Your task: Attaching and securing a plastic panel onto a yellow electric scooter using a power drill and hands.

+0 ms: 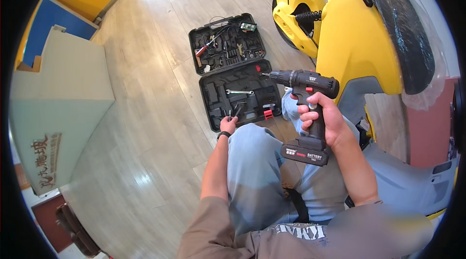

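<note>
My right hand point(326, 118) is wrapped round the grip of a black cordless drill point(315, 81), held up over my knee. A bit sits in its chuck, pointing left, and a battery pack point(305, 151) is fitted at the bottom. My left hand point(229, 125) reaches to the near left edge of an open black tool case point(209, 113). Its fingers are closed around something small and dark that I cannot make out. In the case's near half lie a combination wrench point(240, 92) and a red plastic piece point(268, 114). The far half holds a red-handled screwdriver point(201, 52), cables and small parts.
A yellow scooter point(357, 40) with a plastic-wrapped black seat point(400, 30) stands close on the right. Wood-look floor point(150, 113) spreads to the left. Beyond it is a pale green counter point(68, 89), with yellow and blue panels point(77, 21) behind.
</note>
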Motion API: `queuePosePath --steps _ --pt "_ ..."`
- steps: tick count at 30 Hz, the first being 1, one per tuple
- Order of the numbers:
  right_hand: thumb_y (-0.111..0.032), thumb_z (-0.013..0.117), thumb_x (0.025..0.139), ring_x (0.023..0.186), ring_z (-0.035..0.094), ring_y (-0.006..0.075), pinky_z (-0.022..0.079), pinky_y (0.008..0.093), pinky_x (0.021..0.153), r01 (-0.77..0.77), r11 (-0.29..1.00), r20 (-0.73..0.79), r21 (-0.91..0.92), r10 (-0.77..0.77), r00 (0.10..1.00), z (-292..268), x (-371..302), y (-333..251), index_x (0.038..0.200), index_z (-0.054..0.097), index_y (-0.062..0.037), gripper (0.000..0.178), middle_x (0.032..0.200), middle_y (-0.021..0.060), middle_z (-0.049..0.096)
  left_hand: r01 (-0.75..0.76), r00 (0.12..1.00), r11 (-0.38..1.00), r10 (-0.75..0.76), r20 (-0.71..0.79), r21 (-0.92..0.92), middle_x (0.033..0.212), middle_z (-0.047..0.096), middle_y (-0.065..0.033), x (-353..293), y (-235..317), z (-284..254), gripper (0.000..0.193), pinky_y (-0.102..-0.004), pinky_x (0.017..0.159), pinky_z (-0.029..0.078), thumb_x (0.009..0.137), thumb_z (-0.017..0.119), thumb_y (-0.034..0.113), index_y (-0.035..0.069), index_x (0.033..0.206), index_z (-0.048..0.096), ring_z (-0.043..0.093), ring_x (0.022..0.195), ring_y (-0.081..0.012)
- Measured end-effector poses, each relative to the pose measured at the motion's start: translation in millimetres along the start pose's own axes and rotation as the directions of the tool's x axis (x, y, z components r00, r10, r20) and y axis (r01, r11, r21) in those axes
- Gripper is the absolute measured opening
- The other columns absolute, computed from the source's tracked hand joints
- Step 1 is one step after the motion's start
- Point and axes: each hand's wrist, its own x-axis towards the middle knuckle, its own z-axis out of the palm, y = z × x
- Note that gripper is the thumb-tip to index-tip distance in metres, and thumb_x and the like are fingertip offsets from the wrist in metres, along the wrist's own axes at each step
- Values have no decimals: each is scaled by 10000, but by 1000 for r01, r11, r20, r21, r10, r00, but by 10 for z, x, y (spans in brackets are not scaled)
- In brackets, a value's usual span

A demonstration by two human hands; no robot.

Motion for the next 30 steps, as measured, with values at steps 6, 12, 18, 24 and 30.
queuePosePath --steps 6,12,18,24,30 --pt "-168 597 873 556 478 23 454 203 553 115 985 24 -127 -113 993 65 -27 -39 1174 547 -63 323 805 1 555 -113 993 994 113 -17 -6 808 734 -86 -40 -121 -38 253 -321 743 532 829 734 266 18 865 703 701 771 -178" --pt "-155 610 882 537 489 39 454 208 539 241 941 -5 -239 -249 968 131 -143 -145 1096 556 -69 237 777 22 588 -21 1000 995 19 -15 -93 796 733 -71 205 -69 166 266 -315 679 539 828 743 253 3 910 699 682 696 -171" --pt "-162 625 878 534 494 49 448 220 527 332 895 -136 -297 -384 914 37 -206 -180 1071 558 -65 226 767 25 600 82 995 979 -70 73 -185 790 705 -67 549 -106 459 193 -309 537 522 867 742 158 -7 950 684 637 574 -146" --pt "-147 630 878 542 482 46 415 229 522 365 892 -43 -266 -389 920 -124 -183 -128 936 607 -75 95 718 -17 570 188 975 893 -121 185 -408 856 698 -102 716 -120 591 266 -293 560 542 840 767 112 -31 1043 671 659 662 -192" --pt "-171 641 836 532 471 62 387 238 491 450 829 -8 -333 -479 878 -152 -210 -97 891 596 -59 132 702 -4 530 424 891 691 -204 406 -586 759 653 -7 699 110 482 181 -354 603 514 852 686 265 97 841 617 569 619 -176"
